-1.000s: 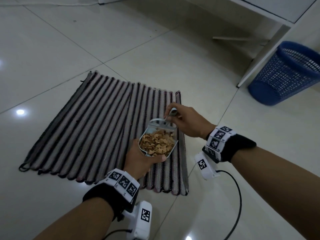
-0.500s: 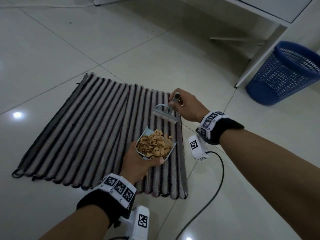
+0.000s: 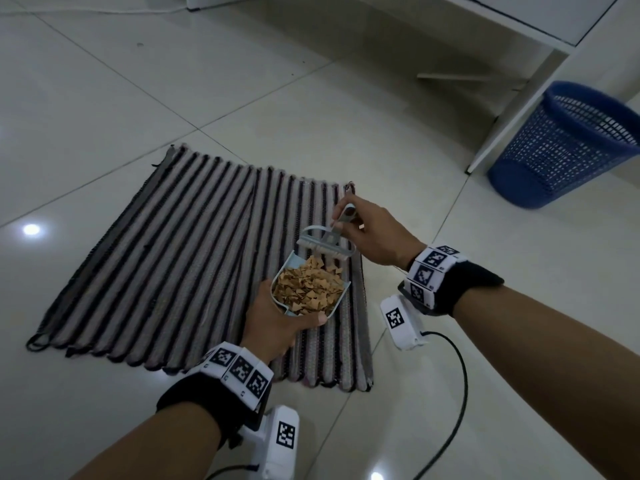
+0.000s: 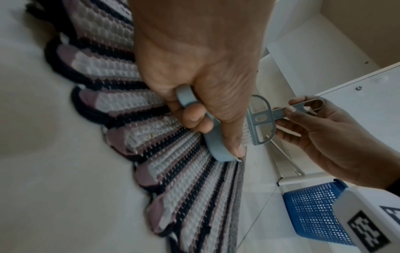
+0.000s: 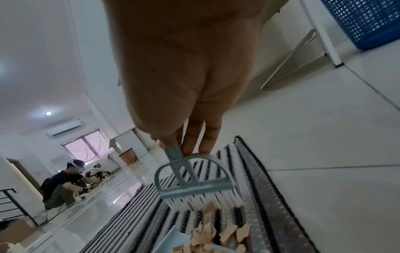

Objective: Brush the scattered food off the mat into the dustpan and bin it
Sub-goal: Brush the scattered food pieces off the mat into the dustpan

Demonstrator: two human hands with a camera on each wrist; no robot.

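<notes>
A small light-blue dustpan (image 3: 290,270) heaped with tan food flakes (image 3: 306,289) sits on the right part of the striped mat (image 3: 166,258). My left hand (image 3: 277,323) grips its handle (image 4: 186,99) from the near side. My right hand (image 3: 374,233) pinches the handle of a small grey-blue brush (image 3: 327,242), and its white bristles (image 5: 205,202) stand at the pan's open far edge, touching a few flakes (image 5: 227,231) there. In the left wrist view the brush (image 4: 259,119) shows just beyond my left thumb.
A blue mesh bin (image 3: 568,147) stands on the tiled floor to the far right, beside a white furniture leg (image 3: 512,112). A black cable (image 3: 457,386) trails over the floor right of the mat. Two people (image 5: 71,181) sit far off across the room.
The brush had lifted away from the pan toward the mat's far edge, and has now come back down to the pan's open edge. The dustpan stays in my left hand.
</notes>
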